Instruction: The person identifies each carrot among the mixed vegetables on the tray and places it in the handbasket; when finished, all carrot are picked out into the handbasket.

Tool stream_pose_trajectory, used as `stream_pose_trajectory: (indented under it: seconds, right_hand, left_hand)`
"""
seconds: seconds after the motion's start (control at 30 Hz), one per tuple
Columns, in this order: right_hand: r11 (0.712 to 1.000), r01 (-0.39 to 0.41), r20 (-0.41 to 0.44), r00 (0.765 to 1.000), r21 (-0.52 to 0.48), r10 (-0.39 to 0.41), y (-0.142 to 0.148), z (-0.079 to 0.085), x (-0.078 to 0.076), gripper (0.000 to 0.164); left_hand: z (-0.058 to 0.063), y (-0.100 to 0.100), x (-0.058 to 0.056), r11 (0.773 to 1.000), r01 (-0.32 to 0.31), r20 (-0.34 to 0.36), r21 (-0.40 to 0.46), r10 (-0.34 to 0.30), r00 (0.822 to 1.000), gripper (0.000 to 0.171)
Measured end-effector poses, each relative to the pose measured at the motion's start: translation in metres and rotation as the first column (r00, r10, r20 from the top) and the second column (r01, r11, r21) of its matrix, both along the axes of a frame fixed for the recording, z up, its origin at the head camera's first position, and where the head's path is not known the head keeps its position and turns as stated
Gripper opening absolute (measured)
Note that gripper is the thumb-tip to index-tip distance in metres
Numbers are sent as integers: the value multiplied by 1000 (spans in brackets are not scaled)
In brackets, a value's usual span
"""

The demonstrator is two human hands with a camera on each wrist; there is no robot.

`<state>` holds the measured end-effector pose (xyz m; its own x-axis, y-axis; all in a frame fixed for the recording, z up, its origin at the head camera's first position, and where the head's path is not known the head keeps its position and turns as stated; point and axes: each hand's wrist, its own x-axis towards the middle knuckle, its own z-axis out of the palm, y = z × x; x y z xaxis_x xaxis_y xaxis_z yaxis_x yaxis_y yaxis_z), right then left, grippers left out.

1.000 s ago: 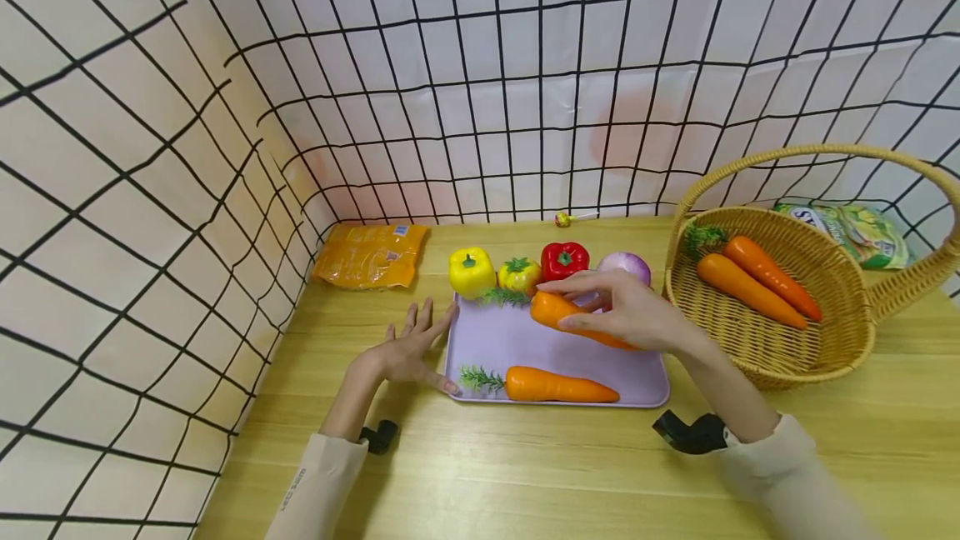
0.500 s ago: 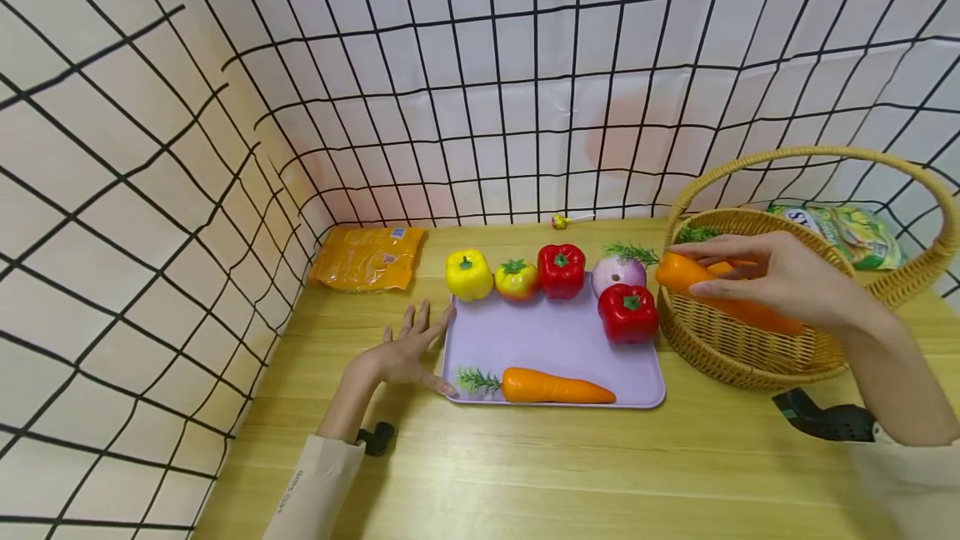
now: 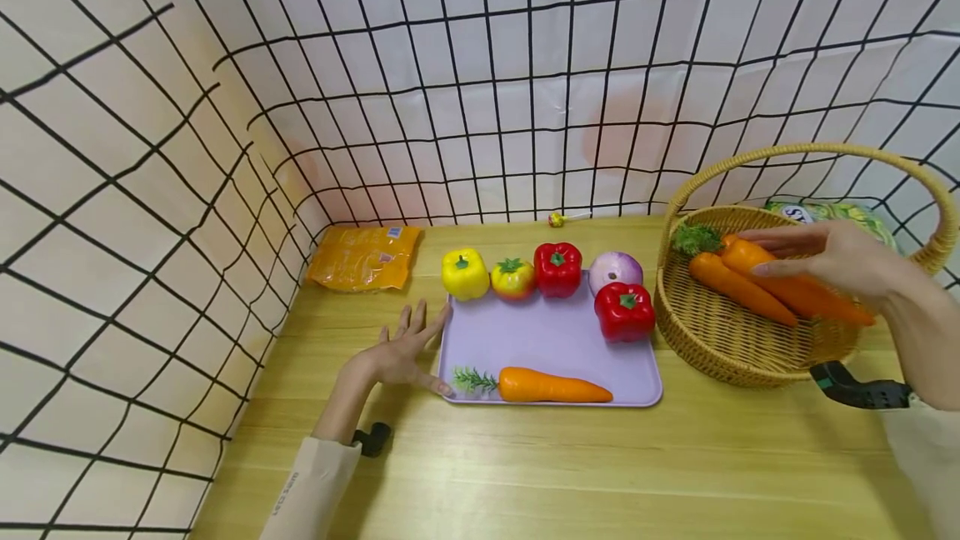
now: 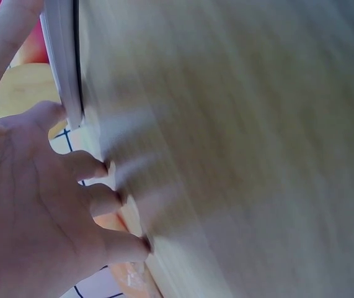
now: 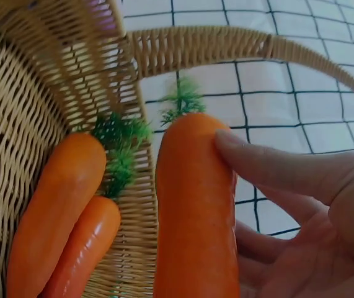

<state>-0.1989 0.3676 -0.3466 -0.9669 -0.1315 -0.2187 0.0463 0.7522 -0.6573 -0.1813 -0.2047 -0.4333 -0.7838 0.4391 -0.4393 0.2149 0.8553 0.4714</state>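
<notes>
Pinching a carrot [image 5: 195,205] with the right hand [image 3: 843,261], over the basket [image 3: 720,355], above two other carrots [image 5: 56,217]; resting the left hand [image 3: 399,357], spread wide, against the left side of the tray [image 3: 517,332]; with a fourth carrot [image 3: 555,386] to that hand's right and a packet [image 3: 365,259] ahead.

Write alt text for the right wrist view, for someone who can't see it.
The right hand holds an orange carrot with green leaves. At the picture's left, two more carrots lie inside a woven basket, whose handle arches across the top in front of a white backdrop with dark grid lines.
</notes>
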Motion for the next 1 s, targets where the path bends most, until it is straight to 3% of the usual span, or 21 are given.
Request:
stream_pose_trajectory:
  seconds: [0.2, 0.33, 0.53, 0.7, 1.0]
  right_hand:
    - [993, 117, -25, 993, 6, -117, 4, -3, -11, 89]
    - [990, 136, -63, 989, 36, -134, -3, -3, -16, 86]
    - [995, 49, -86, 995, 88, -42, -15, -8, -23, 68]
    - [994, -66, -37, 997, 86, 69, -19, -14, -28, 59]
    - [989, -126, 43, 992, 83, 123, -21, -29, -35, 62]
  left_hand:
    - [0, 0, 1, 1000, -4, 4, 9, 4, 1000, 128]
    - [0, 0, 0, 1000, -2, 0, 8, 2, 1000, 128]
    - [0, 0, 0, 1000, -1, -1, 3, 1, 1000, 128]
    - [0, 0, 0, 1000, -3, 1, 2, 3, 1000, 128]
    - [-1, -1, 0, 1000, -4, -6, 0, 4, 1000, 128]
